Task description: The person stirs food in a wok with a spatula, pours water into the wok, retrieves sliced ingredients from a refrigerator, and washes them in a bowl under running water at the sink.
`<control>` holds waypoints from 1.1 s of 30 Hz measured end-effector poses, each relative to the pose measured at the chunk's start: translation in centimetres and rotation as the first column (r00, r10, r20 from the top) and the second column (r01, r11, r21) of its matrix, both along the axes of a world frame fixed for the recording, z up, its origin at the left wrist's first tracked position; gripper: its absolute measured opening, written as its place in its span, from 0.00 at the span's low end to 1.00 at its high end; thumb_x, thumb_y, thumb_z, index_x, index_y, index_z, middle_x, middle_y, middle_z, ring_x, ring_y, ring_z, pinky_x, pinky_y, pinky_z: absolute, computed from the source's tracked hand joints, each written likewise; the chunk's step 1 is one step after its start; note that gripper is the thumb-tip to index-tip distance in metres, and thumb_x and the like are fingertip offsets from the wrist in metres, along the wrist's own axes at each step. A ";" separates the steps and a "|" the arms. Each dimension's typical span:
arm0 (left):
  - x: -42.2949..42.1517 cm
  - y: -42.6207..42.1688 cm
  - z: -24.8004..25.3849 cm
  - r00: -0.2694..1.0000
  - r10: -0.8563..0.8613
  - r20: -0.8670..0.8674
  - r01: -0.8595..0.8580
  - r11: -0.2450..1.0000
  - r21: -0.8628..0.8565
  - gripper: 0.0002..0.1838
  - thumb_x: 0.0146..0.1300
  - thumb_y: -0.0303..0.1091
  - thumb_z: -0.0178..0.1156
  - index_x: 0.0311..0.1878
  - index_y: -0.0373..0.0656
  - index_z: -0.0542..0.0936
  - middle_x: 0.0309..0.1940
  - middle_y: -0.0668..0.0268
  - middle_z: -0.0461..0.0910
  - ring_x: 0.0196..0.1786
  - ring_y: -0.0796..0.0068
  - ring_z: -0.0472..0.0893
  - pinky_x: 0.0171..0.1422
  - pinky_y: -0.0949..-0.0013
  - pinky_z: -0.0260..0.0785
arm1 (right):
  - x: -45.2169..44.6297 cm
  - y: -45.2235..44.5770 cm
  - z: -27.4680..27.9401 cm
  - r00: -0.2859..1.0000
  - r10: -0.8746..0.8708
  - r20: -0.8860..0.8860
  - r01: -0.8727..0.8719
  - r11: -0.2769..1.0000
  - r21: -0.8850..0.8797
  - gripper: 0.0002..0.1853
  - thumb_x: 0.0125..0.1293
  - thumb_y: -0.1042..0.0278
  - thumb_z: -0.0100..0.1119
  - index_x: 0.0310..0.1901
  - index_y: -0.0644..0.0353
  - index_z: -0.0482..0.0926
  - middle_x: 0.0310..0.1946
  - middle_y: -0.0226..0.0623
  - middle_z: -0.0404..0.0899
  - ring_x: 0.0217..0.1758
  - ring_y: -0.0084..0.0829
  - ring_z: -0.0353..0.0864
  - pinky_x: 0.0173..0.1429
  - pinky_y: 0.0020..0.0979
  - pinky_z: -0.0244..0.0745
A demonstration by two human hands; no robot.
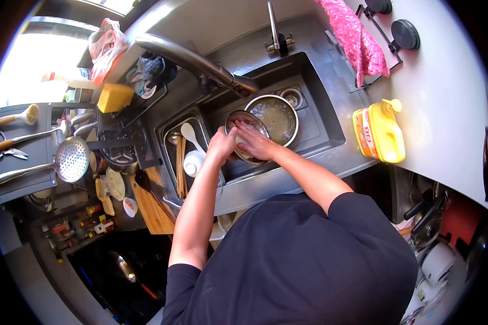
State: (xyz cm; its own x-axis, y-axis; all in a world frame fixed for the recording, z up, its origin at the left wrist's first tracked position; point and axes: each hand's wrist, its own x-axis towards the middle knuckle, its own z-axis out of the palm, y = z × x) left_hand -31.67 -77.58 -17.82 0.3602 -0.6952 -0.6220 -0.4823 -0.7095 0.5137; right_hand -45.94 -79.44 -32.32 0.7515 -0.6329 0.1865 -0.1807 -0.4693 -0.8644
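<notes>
Over the sink (322, 103), my left hand (222, 144) grips the near-left rim of a small metal bowl (261, 123), which is tilted. My right hand (256, 142) lies with outstretched fingers against the inside of that bowl. Whether a small cloth or sponge is under its palm, I cannot tell. Just beyond sits a round metal basin (294, 131) of cloudy water, partly covered by the bowl. To the left, a rack in the sink holds chopsticks (181, 168), a white ladle (190, 132) and a white rounded item (193, 162).
A faucet (200, 60) reaches over the sink. Right of it stands a yellow detergent jug (378, 132); a pink cloth (358, 43) hangs behind. On the left are a yellow sponge (115, 97), a skimmer (71, 158) and a wooden board (151, 203).
</notes>
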 end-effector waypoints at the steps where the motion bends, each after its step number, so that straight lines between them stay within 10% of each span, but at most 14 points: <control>1: -0.2 -0.2 0.2 0.999 -0.019 0.034 0.019 1.000 0.006 0.36 0.72 0.53 0.52 0.69 0.29 0.66 0.49 0.42 0.83 0.28 0.50 0.87 0.27 0.58 0.78 | 0.0 0.0 0.0 1.000 -0.002 0.013 0.002 1.000 0.006 0.37 0.75 0.48 0.50 0.78 0.56 0.53 0.81 0.50 0.44 0.84 0.49 0.42 0.84 0.44 0.39; 12: -2.8 -2.0 3.2 0.968 -0.118 0.220 0.091 0.987 0.129 0.32 0.72 0.51 0.50 0.63 0.27 0.69 0.42 0.40 0.84 0.28 0.51 0.87 0.42 0.55 0.80 | -0.1 0.3 0.0 0.992 -0.015 0.123 -0.002 0.991 0.135 0.39 0.75 0.41 0.47 0.79 0.57 0.51 0.81 0.51 0.44 0.84 0.50 0.40 0.84 0.43 0.39; 21: -4.4 -3.0 4.7 0.939 -0.183 0.292 0.135 0.975 0.176 0.30 0.73 0.50 0.51 0.58 0.25 0.70 0.34 0.42 0.85 0.28 0.49 0.86 0.46 0.56 0.80 | -0.1 0.8 0.5 0.973 -0.048 0.225 0.009 0.985 0.171 0.40 0.69 0.70 0.54 0.79 0.61 0.47 0.81 0.53 0.40 0.85 0.46 0.37 0.84 0.38 0.39; 33: -4.4 -4.5 0.9 0.865 -0.298 0.404 0.226 0.949 0.218 0.32 0.71 0.51 0.51 0.59 0.26 0.69 0.36 0.44 0.86 0.27 0.50 0.86 0.43 0.57 0.81 | 0.1 0.8 -2.3 0.972 -0.037 0.233 -0.028 0.963 0.270 0.41 0.66 0.70 0.54 0.78 0.62 0.47 0.81 0.54 0.41 0.85 0.47 0.36 0.84 0.40 0.39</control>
State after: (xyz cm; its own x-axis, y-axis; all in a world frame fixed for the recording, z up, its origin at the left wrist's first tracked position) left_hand -36.11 -82.06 -16.89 0.4333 -0.7071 -0.5588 -0.8077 -0.5797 0.1073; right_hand -45.80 -78.63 -34.58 0.7043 -0.6870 0.1791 0.0405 -0.2130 -0.9762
